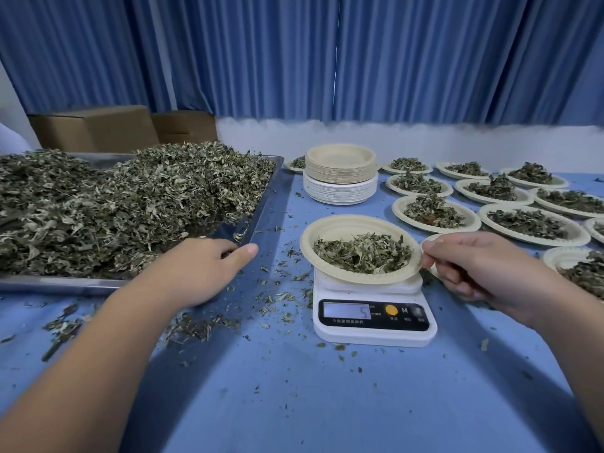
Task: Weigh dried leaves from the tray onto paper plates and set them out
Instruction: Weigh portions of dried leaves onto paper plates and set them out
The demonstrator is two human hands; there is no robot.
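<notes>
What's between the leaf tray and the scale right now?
Head view: only scattered leaf crumbs on blue tablecloth between tray and scale; the left hand is at the tray's corner.

Soft, bluish light is falling evenly from above, leaving the scene moderately bright. The arms point(98, 354) are casting broad, dim shadows across the tabletop point(327, 403). The tray point(65, 285) rim is giving off a dull sheen. The paper plate point(343, 227) on the scale point(372, 336) is showing crisp, while the wide lens is bending the curtains point(294, 53) and stretching the frame's edges.
</notes>
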